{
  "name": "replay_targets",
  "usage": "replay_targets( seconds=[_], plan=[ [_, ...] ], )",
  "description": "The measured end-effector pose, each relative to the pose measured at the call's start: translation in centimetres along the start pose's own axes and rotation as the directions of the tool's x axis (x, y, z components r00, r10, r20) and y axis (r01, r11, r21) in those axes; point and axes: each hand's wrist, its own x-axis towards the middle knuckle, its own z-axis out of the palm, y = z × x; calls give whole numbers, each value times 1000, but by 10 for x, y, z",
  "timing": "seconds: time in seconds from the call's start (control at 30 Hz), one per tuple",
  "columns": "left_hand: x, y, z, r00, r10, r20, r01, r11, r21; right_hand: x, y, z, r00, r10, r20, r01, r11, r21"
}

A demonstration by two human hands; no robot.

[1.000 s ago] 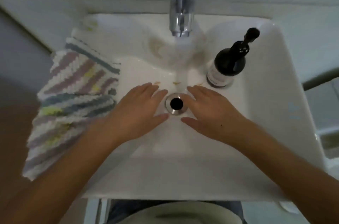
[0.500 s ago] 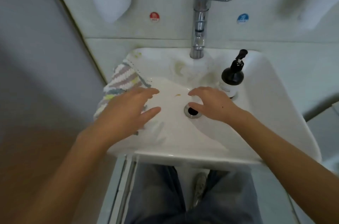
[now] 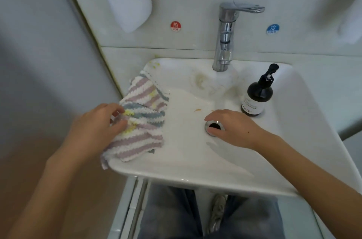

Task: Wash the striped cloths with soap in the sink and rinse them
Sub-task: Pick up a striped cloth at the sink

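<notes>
Striped cloths (image 3: 143, 115) in pink, white, blue-grey and yellow lie bunched over the left rim of the white sink (image 3: 293, 121). My left hand (image 3: 98, 127) grips the cloths at their left side, fingers curled into the fabric. My right hand (image 3: 233, 127) rests in the basin with its fingers bent over the metal drain (image 3: 212, 128), holding nothing. A dark soap pump bottle (image 3: 258, 94) stands in the sink at the right, just beyond my right hand. The chrome tap (image 3: 225, 43) rises at the back; I cannot tell whether water runs.
Yellowish stains mark the basin below the tap. Red hot and blue cold stickers sit on the tiled wall. A grey wall stands close on the left. My legs and one shoe show below the sink's front edge.
My left hand moved left from the drain and took hold of the cloths on the rim. My right hand stayed by the drain. The view pulled back and tilted up.
</notes>
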Motion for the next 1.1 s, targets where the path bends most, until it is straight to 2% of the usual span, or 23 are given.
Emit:
replay_targets(
  seconds=[0.23, 0.47, 0.57, 0.7, 0.8, 0.93, 1.1],
  plan=[
    [4, 10, -3, 998, 11, -61, -9, 999, 38, -1, 4, 5, 1000, -10, 17, 9, 1000, 6],
    [1, 13, -15, 988, 21, -153, -23, 1000, -6, 1, 4, 5, 1000, -20, 21, 20, 1000, -10],
    [1, 11, -27, 979, 21, -204, -34, 998, -59, 1, 3, 6, 999, -23, 26, 23, 1000, -19],
    [2, 24, -45, 950, 75, -304, -155, 956, -248, 0, 0, 3, 1000, -22, 0, 22, 1000, 1],
    [9, 49, -48, 942, 198, -271, -278, 913, -299, -2, -5, -3, 994, 5, -112, 6, 995, 99],
    [30, 85, -34, 917, 321, -237, -392, 832, -392, -4, -11, -9, 955, 57, -292, 54, 931, 361],
    [60, 138, -2, 895, 440, -80, -392, 686, -613, -5, -6, -14, 908, 120, -401, 156, 792, 590]
  ],
)
